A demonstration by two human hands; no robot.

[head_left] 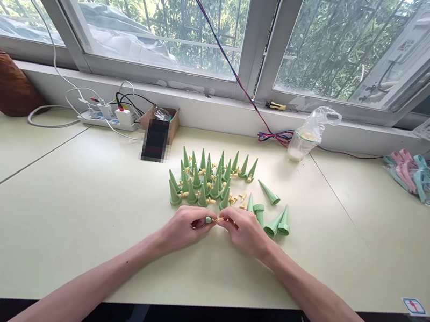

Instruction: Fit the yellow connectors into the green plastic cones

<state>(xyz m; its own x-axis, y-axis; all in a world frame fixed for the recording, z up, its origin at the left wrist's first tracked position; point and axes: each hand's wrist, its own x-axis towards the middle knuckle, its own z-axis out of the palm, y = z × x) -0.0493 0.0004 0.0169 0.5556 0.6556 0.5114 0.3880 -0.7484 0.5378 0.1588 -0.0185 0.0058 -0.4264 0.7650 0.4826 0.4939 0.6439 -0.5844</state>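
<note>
My left hand (184, 227) is closed around a green plastic spike (208, 220), most of it hidden by the fingers. From the right, my right hand (245, 232) pinches a small yellow plastic fitting (218, 220) against the spike's end; whether the two are joined I cannot tell. Just beyond my hands stand rows of upright green spikes (196, 178), many with yellow fittings at their bases. A few loose yellow fittings (242, 197) lie near my right fingers. Several separate green cones (269, 193) rest to the right, some lying and some standing.
Behind the spikes are a cardboard box (171, 127), a blurred dark object (155, 141) and a power strip (107, 121) with cables. A bagged cup (303, 139) stands at the back right, past it pink and teal packets (417, 174). The table's front edge runs below my forearms.
</note>
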